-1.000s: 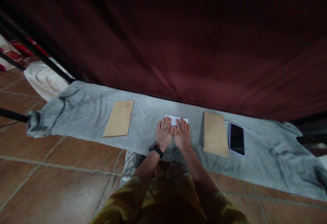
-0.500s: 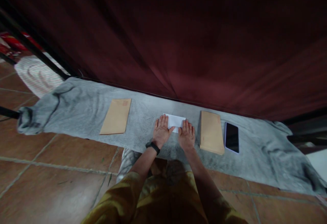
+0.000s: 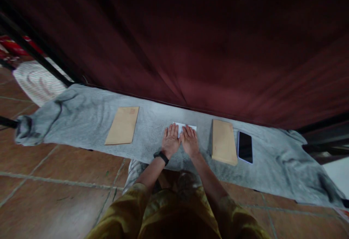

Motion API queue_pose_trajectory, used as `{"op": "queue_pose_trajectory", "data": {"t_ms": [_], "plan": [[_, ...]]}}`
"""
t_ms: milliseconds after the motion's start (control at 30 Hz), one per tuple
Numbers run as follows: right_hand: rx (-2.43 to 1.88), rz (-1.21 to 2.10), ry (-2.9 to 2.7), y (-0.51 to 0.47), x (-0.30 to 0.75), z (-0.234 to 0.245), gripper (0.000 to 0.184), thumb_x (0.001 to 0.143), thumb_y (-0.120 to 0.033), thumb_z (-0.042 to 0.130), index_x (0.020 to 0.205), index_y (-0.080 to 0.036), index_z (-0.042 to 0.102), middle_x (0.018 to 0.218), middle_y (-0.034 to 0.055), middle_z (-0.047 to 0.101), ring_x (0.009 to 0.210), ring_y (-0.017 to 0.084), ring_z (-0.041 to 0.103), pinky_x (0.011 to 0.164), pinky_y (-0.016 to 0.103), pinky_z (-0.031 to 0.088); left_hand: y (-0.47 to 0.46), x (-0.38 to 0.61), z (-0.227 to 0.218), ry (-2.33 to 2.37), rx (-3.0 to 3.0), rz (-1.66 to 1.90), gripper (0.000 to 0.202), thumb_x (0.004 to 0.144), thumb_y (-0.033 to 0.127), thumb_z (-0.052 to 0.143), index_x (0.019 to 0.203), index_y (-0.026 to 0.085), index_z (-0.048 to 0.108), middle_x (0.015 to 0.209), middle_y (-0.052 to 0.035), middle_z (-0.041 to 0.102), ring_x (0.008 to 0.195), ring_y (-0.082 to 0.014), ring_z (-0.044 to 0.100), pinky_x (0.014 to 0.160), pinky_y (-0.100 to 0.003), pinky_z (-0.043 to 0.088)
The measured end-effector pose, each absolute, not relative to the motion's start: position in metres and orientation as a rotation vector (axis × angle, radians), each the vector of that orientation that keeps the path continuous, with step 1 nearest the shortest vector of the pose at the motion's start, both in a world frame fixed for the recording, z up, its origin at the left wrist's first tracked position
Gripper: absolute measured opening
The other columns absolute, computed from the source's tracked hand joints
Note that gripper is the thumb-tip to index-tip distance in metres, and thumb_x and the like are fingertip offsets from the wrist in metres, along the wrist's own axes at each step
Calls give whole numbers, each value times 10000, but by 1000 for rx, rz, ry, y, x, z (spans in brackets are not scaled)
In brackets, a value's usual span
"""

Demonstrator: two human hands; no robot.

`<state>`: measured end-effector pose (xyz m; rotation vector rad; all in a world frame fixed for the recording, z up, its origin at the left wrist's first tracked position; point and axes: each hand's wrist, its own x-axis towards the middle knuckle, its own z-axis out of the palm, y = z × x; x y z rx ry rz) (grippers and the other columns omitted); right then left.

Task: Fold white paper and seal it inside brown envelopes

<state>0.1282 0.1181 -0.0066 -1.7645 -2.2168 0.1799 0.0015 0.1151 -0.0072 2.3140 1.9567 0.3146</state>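
Observation:
A small white sheet of paper (image 3: pixel 193 127), perhaps folded, lies on the grey cloth in front of me, mostly covered by my hands. My left hand (image 3: pixel 171 141) rests flat across its left part, fingers stretched out. Beside it, my right hand (image 3: pixel 189 140) presses flat on the paper's middle and right, its thumb side close to the left hand. To the left lies a brown envelope (image 3: pixel 122 125) with a red mark near its top corner. On the right is a brown envelope or a stack of them (image 3: pixel 224 141).
A phone (image 3: pixel 245 147) with a dark screen lies right of the right-hand envelopes. The grey cloth (image 3: pixel 81 119) covers a long narrow surface. A dark red curtain (image 3: pixel 191 68) hangs along its far edge. Tiled floor (image 3: pixel 68 202) shows in front.
My right hand has slid left over the white paper, from its right edge to near my left hand. My left hand stays on the paper. The view has shifted slightly.

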Motion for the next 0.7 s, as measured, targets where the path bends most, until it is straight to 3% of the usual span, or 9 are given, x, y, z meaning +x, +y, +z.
{"op": "queue_pose_trajectory", "data": {"t_ms": [167,367,700], "plan": [[-1915,111,-2133,120,140,-16,523,1072,-354,318,1550,-159,405,1645,151,306,1511,279,302,1222,493,220,114,-5,-8,1983,2321,345,601,1043,403,310,1584,143,325,1646,-109,320,1541,-278,242,1249,-496,179],[-2018,36,-2050,120,148,-22,591,1053,-409,376,1561,-107,372,1631,195,315,1484,311,342,1212,500,232,110,-29,-4,2015,2334,360,569,1056,384,275,1576,166,351,1634,-67,349,1537,-289,248,1253,-517,152],[-1987,18,-2014,118,146,-21,602,1049,-419,348,1558,-99,378,1625,206,320,1487,329,336,1202,524,236,122,-9,7,1878,2459,457,567,1051,347,271,1545,95,393,1628,-121,354,1537,-251,259,1269,-454,165]]}}
